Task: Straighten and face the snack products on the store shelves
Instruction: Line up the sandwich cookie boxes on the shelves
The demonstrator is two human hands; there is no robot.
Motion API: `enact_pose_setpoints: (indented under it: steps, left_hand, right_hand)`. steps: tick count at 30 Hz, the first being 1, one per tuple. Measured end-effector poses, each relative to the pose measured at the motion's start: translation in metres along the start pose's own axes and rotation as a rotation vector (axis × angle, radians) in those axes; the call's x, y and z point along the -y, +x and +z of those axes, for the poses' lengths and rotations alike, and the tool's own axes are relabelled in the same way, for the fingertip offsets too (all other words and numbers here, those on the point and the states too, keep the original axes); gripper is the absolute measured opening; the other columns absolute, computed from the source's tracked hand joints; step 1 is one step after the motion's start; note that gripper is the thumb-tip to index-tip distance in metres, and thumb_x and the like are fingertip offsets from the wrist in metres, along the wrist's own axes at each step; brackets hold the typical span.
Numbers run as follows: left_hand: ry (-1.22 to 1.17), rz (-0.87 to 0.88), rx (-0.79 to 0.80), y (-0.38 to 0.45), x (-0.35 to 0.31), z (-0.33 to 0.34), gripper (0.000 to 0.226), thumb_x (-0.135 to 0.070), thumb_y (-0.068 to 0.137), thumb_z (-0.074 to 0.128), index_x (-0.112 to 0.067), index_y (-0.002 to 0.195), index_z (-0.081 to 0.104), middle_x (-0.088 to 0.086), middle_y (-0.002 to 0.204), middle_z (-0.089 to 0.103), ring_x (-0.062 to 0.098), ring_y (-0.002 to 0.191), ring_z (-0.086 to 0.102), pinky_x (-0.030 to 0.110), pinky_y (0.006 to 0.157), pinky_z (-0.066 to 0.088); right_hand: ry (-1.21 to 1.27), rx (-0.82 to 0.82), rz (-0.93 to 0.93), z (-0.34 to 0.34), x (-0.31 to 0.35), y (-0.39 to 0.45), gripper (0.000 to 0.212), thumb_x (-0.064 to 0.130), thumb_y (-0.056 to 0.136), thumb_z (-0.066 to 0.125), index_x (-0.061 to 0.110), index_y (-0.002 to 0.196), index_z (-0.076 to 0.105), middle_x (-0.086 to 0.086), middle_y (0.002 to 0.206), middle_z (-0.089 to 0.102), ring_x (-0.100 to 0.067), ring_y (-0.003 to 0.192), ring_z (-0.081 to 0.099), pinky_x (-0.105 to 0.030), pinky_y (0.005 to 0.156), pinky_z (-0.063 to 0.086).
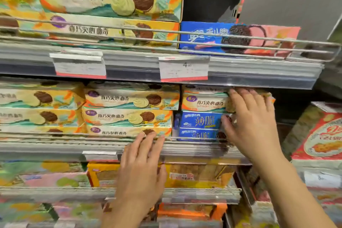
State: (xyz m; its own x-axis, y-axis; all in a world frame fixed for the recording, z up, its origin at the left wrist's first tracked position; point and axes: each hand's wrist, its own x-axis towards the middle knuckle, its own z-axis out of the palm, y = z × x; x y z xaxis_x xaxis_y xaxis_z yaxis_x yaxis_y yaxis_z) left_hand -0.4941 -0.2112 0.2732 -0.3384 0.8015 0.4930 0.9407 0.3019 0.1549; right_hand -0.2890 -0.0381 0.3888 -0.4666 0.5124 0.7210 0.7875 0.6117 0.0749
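Cookie boxes (204, 102) on the middle shelf (103, 147), right end, were being squared. The right hand (251, 116) was curled over the yellow top box, thumb against the blue boxes (200, 121) beneath. The left hand (142, 163) lay flat, fingers straight, on the shelf rail. Faces were best pulled flush with the left-hand stacks (129, 113). Boxes appeared rigid, flat, printed.

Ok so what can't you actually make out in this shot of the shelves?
- Head view: right end of the top yellow box, covered by the right hand.
- Right ends of the blue boxes, behind the same hand.
- Price tag: only a 4 reads; the rest is blurred.
- Bottom shelf packs: smeared, partly behind the left hand.
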Motion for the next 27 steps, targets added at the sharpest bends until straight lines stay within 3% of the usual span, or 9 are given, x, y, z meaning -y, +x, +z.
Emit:
enact_pose_setpoints:
  steps: [8, 14, 17, 21, 24, 27]
  left_hand:
    - [-0.084, 0.083, -0.045, 0.003, 0.012, 0.0, 0.066, -0.041, 0.085, 0.057, -0.029, 0.15, 0.046, -0.004, 0.15, 0.049, 0.025, 0.14, 0.041, 0.052, 0.111, 0.035]
    - [-0.079, 0.085, -0.015, 0.006, 0.011, -0.004, 0.071, -0.038, 0.08, 0.071, -0.028, 0.148, 0.05, -0.004, 0.148, 0.052, 0.025, 0.139, 0.043, 0.052, 0.108, 0.041]
    - [-0.077, 0.113, -0.054, 0.008, 0.011, -0.012, 0.058, -0.04, 0.086, 0.06, -0.027, 0.142, 0.056, -0.005, 0.143, 0.057, 0.024, 0.133, 0.049, 0.051, 0.107, 0.044]
    - [-0.199, 0.154, -0.295, 0.027, -0.005, -0.042, 0.038, -0.033, 0.092, 0.053, -0.02, 0.124, 0.069, -0.005, 0.128, 0.066, 0.021, 0.118, 0.059, 0.042, 0.105, 0.045]
    - [-0.227, 0.174, -0.391, 0.057, -0.02, -0.063, 0.041, -0.026, 0.091, 0.058, -0.015, 0.13, 0.064, 0.002, 0.137, 0.06, 0.027, 0.126, 0.052, 0.045, 0.108, 0.041]
    - [-0.095, 0.124, -0.37, 0.083, -0.027, -0.072, 0.051, -0.029, 0.09, 0.057, -0.016, 0.139, 0.054, 0.008, 0.139, 0.054, 0.034, 0.131, 0.045, 0.051, 0.111, 0.036]
  right_hand:
    - [-0.087, -0.004, 0.04, -0.008, 0.002, 0.004, 0.071, 0.028, 0.066, 0.089, 0.011, 0.126, 0.055, -0.013, 0.116, 0.066, -0.038, 0.115, 0.058, -0.064, 0.112, 0.032]
    - [-0.03, -0.028, -0.038, -0.012, -0.011, 0.001, 0.073, 0.017, 0.061, 0.092, 0.012, 0.125, 0.057, -0.011, 0.12, 0.065, -0.039, 0.112, 0.058, -0.061, 0.11, 0.036]
    - [-0.003, -0.051, -0.058, -0.016, -0.016, -0.009, 0.07, 0.018, 0.066, 0.089, 0.012, 0.13, 0.061, -0.01, 0.129, 0.065, -0.039, 0.118, 0.058, -0.062, 0.112, 0.034]
    - [0.073, -0.127, -0.05, -0.025, -0.016, -0.031, 0.056, 0.028, 0.08, 0.07, 0.01, 0.133, 0.063, -0.011, 0.135, 0.065, -0.038, 0.122, 0.059, -0.059, 0.117, 0.029]
    - [0.152, -0.135, -0.022, -0.037, -0.016, -0.043, 0.059, 0.03, 0.079, 0.067, 0.009, 0.134, 0.062, -0.011, 0.136, 0.064, -0.039, 0.121, 0.059, -0.059, 0.117, 0.029]
    - [0.22, -0.15, 0.025, -0.042, -0.019, -0.055, 0.058, 0.032, 0.081, 0.065, 0.007, 0.133, 0.063, -0.012, 0.135, 0.064, -0.04, 0.118, 0.061, -0.059, 0.114, 0.032]
